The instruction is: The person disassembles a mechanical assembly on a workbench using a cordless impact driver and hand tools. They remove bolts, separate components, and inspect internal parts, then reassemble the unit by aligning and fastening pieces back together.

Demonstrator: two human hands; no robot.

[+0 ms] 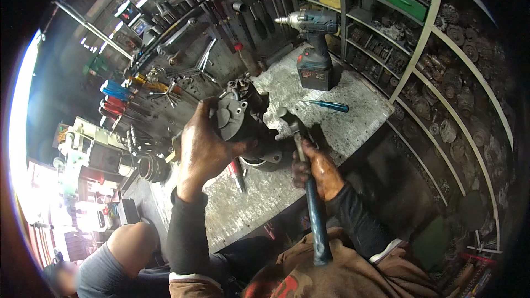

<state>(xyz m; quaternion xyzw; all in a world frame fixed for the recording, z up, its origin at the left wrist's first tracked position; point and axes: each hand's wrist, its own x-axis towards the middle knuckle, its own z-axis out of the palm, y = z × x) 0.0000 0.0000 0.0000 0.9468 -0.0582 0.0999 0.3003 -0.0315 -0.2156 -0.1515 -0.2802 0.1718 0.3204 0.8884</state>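
My left hand is closed round the side of a dark metal starter motor, tilting it up over the worktop. Its round end face shows, while the hand hides part of the body. In my right hand is a hammer, gripped high on the shaft. The hammer's small head is up beside the motor, apart from it as far as I can see, and the blue handle end points down toward me. Under the motor lies a tool with a red and silver handle.
On the pale, stained workbench stand a cordless impact wrench and a blue-handled screwdriver. Tools hang along the back wall. Shelves of metal parts rise at the right. Another person's knee is at the lower left.
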